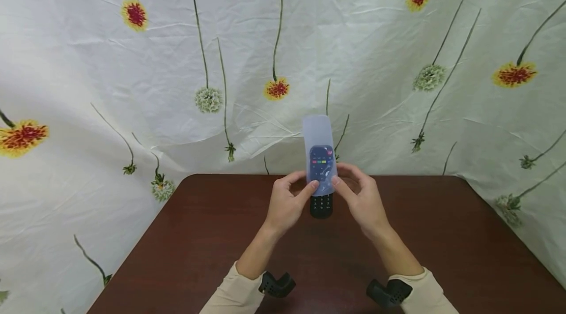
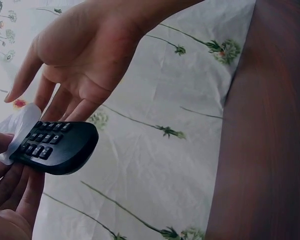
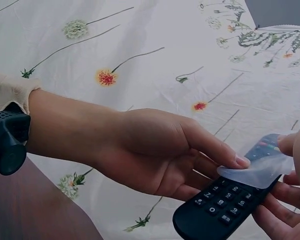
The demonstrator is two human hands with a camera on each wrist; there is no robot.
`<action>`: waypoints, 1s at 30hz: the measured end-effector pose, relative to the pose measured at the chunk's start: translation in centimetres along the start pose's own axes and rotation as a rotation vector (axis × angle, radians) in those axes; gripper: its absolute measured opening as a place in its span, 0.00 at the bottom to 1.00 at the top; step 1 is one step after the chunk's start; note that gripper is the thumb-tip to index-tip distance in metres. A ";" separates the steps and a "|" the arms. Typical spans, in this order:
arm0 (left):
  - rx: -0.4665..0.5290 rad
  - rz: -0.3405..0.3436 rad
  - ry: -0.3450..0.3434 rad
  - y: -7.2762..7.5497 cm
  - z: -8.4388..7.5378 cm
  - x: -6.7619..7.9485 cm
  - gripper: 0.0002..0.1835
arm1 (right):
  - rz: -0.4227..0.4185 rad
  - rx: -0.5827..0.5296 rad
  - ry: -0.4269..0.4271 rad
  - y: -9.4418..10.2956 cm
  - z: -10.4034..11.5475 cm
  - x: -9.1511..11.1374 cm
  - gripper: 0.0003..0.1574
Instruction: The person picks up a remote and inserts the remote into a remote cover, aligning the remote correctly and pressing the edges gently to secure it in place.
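Black remote [image 1: 321, 206] sits partway in a cloudy cover [image 1: 318, 141], held up off the table [image 1: 203, 245]. Left hand [image 1: 285, 204] and right hand [image 1: 366, 202] both pinch it by the cover's mouth — uneven pull could snag or tear that — loose grip could drop the remote.

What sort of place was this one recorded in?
Probably a makeshift indoor recording spot: a dark reddish-brown, wood-look table with a draped white cloth printed with flowers behind it, and black curved wrist devices at the cream fabric sleeves.
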State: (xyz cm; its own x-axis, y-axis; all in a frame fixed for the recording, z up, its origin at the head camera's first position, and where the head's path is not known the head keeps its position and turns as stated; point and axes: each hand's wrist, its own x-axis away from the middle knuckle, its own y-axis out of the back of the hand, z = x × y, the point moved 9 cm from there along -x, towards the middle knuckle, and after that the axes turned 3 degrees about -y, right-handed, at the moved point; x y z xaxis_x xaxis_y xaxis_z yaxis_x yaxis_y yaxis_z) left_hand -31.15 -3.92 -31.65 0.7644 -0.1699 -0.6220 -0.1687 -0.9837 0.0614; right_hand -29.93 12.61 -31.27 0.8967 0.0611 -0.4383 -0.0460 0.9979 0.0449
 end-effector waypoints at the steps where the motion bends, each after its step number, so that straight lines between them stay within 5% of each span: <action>1: -0.004 0.007 -0.003 -0.1 0.0 0.0 0.15 | -0.012 0.004 0.004 0.1 0.1 0.0 0.22; 13: 0.018 0.063 0.022 -1.0 0.2 0.3 0.18 | -0.193 0.037 0.058 1.3 0.3 0.2 0.12; 22: -0.023 0.241 0.150 -2.6 1.6 0.8 0.21 | -0.331 -0.003 0.088 3.0 1.1 0.3 0.12; 30: -0.035 0.182 0.156 -2.5 1.6 0.7 0.17 | -0.317 -0.031 0.082 3.2 1.2 0.2 0.13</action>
State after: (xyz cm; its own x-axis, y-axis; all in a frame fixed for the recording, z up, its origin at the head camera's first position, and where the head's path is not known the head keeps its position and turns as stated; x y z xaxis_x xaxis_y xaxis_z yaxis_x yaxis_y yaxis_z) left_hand -31.19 -1.44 -33.45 0.8106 -0.3489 -0.4703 -0.2932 -0.9370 0.1899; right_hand -29.36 15.80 -30.17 0.8300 -0.2527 -0.4972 0.2154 0.9676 -0.1320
